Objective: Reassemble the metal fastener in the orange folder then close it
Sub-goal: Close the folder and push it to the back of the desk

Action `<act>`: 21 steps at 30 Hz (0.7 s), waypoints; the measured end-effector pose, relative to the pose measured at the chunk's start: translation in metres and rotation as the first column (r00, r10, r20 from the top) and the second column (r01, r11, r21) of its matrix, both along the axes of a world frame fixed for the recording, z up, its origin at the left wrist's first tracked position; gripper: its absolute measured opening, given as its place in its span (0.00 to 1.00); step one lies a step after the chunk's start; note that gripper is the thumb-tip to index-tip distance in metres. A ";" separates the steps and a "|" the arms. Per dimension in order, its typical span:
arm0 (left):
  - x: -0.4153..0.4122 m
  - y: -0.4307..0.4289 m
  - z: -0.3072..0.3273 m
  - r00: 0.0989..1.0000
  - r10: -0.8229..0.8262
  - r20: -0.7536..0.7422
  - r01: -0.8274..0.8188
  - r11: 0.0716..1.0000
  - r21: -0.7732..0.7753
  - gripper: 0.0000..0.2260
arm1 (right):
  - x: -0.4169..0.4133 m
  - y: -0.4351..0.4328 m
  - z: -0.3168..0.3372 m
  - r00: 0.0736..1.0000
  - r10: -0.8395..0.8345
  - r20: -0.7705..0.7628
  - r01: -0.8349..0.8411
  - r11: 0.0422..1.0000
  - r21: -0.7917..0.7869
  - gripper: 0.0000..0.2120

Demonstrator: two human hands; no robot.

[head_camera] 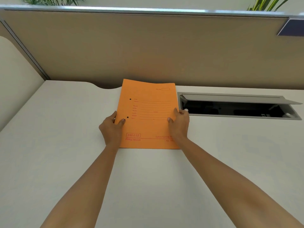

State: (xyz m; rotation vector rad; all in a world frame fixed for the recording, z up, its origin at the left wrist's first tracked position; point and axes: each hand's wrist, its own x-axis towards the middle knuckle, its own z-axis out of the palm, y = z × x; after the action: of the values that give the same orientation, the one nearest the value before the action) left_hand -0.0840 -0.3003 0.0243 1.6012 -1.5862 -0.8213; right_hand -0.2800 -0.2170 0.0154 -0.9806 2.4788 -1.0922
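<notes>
Closed orange folder (148,115) lies long axis away from the body, gripped at its side edges by left hand (111,127) and right hand (179,124), fingers curled on it; free edge lies by the right.

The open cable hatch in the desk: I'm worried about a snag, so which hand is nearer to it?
Right. The right hand grips the orange folder edge beside the hatch; the left hand holds the far edge.

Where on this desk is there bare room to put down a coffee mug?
Wide bare desk lies left of the orange folder, and more near the viewer between the forearms. Right of the folder, the open cable hatch takes the far strip; below it is free.
</notes>
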 end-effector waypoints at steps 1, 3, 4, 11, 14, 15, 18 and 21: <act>0.000 0.000 -0.001 1.000 -0.013 0.025 0.014 1.000 -0.021 0.21 | 0.000 0.000 0.000 1.000 0.004 -0.028 -0.004 1.000 0.009 0.25; 0.000 0.000 -0.004 0.993 -0.052 0.104 0.056 0.997 -0.043 0.22 | -0.002 0.001 0.000 0.994 0.022 -0.104 -0.013 0.996 0.083 0.25; 0.000 0.000 -0.005 0.983 -0.074 0.170 0.083 0.995 -0.047 0.22 | -0.003 0.002 0.001 0.990 0.037 -0.137 -0.020 0.992 0.122 0.25; 0.006 0.039 -0.020 0.784 -0.204 0.586 0.393 0.894 -0.216 0.29 | 0.016 0.036 -0.009 0.848 0.310 -0.431 -0.294 0.950 0.104 0.23; 0.001 0.053 -0.034 0.703 -0.283 0.653 0.469 0.874 -0.127 0.35 | 0.027 0.048 -0.019 0.846 0.397 -0.355 -0.342 0.916 0.210 0.28; -0.002 0.053 -0.038 0.692 -0.290 0.661 0.469 0.877 -0.106 0.36 | 0.027 0.049 -0.022 0.847 0.404 -0.345 -0.338 0.911 0.237 0.30; -0.008 0.048 -0.040 0.679 -0.302 0.669 0.463 0.883 -0.072 0.37 | 0.026 0.046 -0.026 0.845 0.394 -0.363 -0.311 0.913 0.265 0.38; -0.013 0.044 -0.040 0.681 -0.330 0.654 0.474 0.879 -0.050 0.37 | 0.025 0.042 -0.027 0.843 0.385 -0.375 -0.303 0.917 0.260 0.38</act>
State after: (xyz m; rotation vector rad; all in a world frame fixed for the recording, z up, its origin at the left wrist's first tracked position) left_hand -0.0965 -0.2561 -0.0156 1.4506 -2.4911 -0.2826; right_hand -0.2552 -0.1751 -0.0117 -1.6652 2.5048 -0.5560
